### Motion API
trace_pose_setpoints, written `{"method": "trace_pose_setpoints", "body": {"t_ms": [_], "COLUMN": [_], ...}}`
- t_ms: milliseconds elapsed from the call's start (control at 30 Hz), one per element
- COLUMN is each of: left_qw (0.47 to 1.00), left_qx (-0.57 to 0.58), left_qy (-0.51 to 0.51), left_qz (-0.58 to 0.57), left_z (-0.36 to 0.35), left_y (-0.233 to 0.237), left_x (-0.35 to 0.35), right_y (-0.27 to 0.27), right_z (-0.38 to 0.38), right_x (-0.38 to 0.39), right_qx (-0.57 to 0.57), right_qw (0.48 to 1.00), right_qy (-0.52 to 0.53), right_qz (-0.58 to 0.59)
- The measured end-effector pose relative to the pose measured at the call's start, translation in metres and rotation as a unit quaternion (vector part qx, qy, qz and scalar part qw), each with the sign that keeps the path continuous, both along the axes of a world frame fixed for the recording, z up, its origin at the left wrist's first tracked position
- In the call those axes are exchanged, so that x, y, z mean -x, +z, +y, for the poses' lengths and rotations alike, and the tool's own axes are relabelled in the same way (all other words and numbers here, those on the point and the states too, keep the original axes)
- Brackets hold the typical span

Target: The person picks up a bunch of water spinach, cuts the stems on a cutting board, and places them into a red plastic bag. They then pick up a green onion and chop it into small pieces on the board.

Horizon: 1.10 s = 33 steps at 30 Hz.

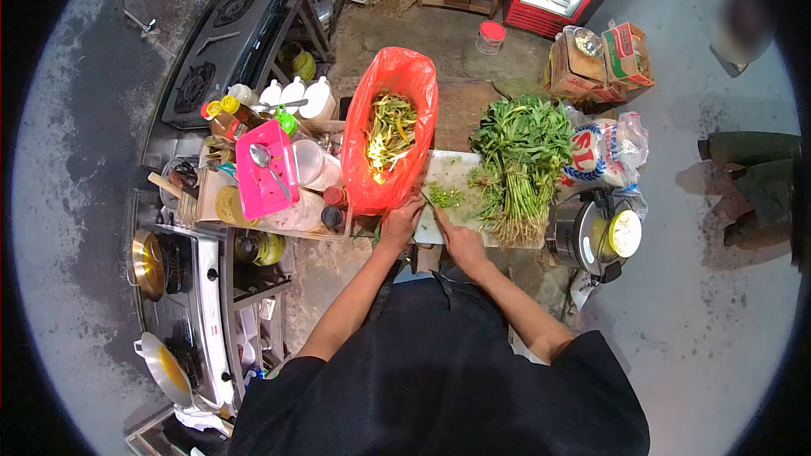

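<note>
A white cutting board lies in front of me with a small heap of chopped green pieces on it. My right hand is at the board's near edge, closed round a knife whose narrow blade points away to the left. Close beside the blade, my left hand is at the board's left edge with its fingers drawn together; what they pinch is too small to make out. A red plastic bag stands open just beyond it, holding cut greens. Leafy greens with roots cover the board's right side.
On the left, a pink tray with a spoon sits among bottles and jars. Right of the greens are a printed plastic sack and a rice cooker. Pans stand on a stove at the far left. Cardboard boxes are behind.
</note>
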<state>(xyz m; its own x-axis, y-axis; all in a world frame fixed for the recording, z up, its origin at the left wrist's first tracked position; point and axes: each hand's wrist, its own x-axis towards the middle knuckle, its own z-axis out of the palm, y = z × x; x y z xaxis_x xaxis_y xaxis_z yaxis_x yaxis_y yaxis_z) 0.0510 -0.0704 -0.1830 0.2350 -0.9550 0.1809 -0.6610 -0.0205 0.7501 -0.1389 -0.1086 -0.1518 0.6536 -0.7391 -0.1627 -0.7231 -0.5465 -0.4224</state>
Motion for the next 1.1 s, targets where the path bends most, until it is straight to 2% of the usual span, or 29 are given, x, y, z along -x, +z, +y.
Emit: {"method": "trace_pose_setpoints", "body": {"t_ms": [33, 233, 333, 400, 633, 700, 933, 1100], "left_qw": [1.000, 1.000, 0.999, 0.993, 0.995, 1.000, 0.999, 0.999], "left_qx": [-0.001, 0.005, -0.023, -0.107, -0.097, 0.019, 0.035, 0.015], "left_qy": [-0.001, 0.008, 0.036, 0.047, 0.028, -0.005, -0.020, 0.014], "left_qz": [0.000, -0.026, -0.019, -0.005, -0.026, -0.016, 0.010, -0.036], "left_z": [0.000, 0.000, 0.003, 0.003, 0.000, -0.003, -0.008, -0.008], "left_y": [-0.001, -0.006, 0.001, 0.007, 0.006, 0.008, 0.014, 0.025], "left_x": [0.000, 0.000, 0.004, 0.005, 0.004, 0.006, 0.011, 0.017], "right_y": [-0.005, -0.009, -0.004, -0.002, -0.002, -0.003, 0.011, 0.029], "right_z": [-0.001, 0.007, 0.014, 0.014, 0.014, 0.009, -0.004, 0.009], "right_x": [-0.002, 0.010, 0.020, 0.021, 0.021, 0.024, 0.024, 0.024], "right_qx": [0.014, 0.049, 0.019, 0.024, 0.036, 0.035, 0.034, 0.011], "right_qw": [0.999, 0.999, 0.999, 0.999, 0.999, 0.999, 0.998, 0.999], "right_qy": [-0.004, 0.011, 0.013, 0.014, -0.016, -0.028, -0.057, -0.036], "right_qz": [-0.034, -0.018, 0.041, 0.044, 0.024, 0.013, -0.022, -0.005]}}
